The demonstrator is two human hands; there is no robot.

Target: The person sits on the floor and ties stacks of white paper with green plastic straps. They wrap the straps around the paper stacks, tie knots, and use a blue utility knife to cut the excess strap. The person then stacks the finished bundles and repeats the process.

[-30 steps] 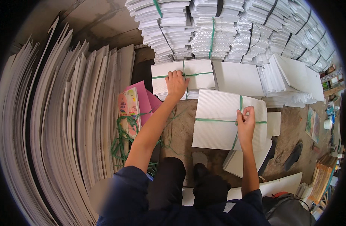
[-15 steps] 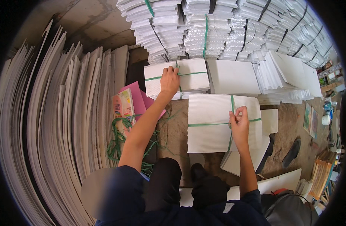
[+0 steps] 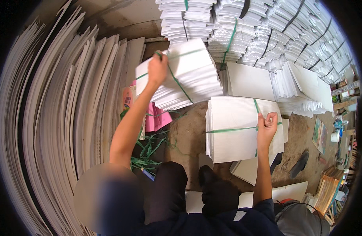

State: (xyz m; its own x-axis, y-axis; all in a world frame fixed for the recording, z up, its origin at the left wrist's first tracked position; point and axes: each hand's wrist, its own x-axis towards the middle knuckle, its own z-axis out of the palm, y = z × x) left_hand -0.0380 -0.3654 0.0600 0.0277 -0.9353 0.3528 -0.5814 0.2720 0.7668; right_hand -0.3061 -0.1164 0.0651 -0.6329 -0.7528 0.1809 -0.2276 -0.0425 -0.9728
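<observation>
My left hand [image 3: 157, 70] is closed round the green strap of a tied bundle of white corrugated sheets [image 3: 190, 63]. That bundle hangs tilted, its layered front edge facing me. On the right, my right hand [image 3: 266, 128] grips the crossed green strap [image 3: 236, 129] of a second bundle of white corrugated sheets [image 3: 232, 114]. This one has its ribbed top face up and its left edge showing. Whether it is off the floor I cannot tell. Beneath it, part of a loose white sheet [image 3: 246, 171] shows.
Tall white sheets [image 3: 84, 114] stand on edge along the left. Strapped stacks [image 3: 228, 39] rise at the back, with an untied pile [image 3: 249, 80] before them. Pink sheets [image 3: 159, 120] and tangled green strapping [image 3: 147, 151] lie near my left knee. A dark sandal [image 3: 299, 164] lies at right.
My left hand has lifted its bundle and swung it left, tilting it. My right hand keeps its hold, and its bundle has tipped slightly, baring the left edge. The whole view has shifted a little.
</observation>
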